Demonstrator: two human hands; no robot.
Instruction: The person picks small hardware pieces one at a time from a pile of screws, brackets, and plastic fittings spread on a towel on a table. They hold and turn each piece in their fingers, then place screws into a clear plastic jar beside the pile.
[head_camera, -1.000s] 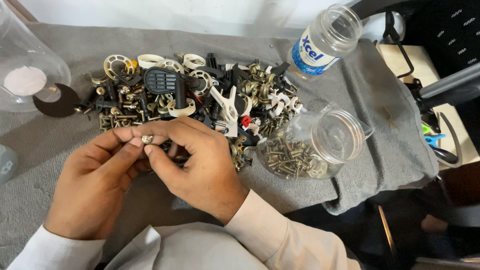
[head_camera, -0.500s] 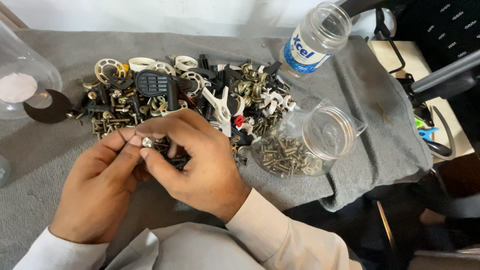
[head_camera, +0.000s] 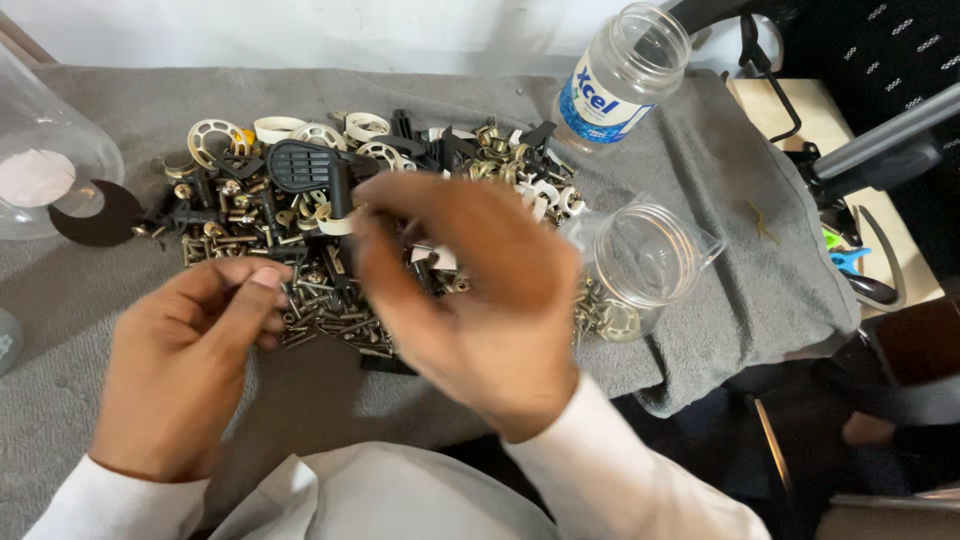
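Note:
A heap of mixed hardware (head_camera: 330, 210) lies on a grey cloth (head_camera: 700, 180): brass screws, black plastic pieces, and white and cream rings. My left hand (head_camera: 190, 365) rests at the heap's near left edge. Its fingers are curled together against the thumb, and nothing shows between them. My right hand (head_camera: 470, 290) hovers over the middle of the heap, blurred by motion with the fingers bent. What it holds, if anything, is hidden. A clear plastic jar (head_camera: 645, 265) lies on its side just right of that hand, with screws inside.
A second clear jar with a blue label (head_camera: 620, 75) stands upright at the back right. A large glass vessel (head_camera: 45, 165) and a dark round lid (head_camera: 95, 215) sit at the left. Black metal bars (head_camera: 880, 140) and a wooden surface lie beyond the cloth's right edge.
My hands were together, pinching a small metal piece. They have separated: the right hand has swung up and right over the heap, and the left stays near the heap's edge.

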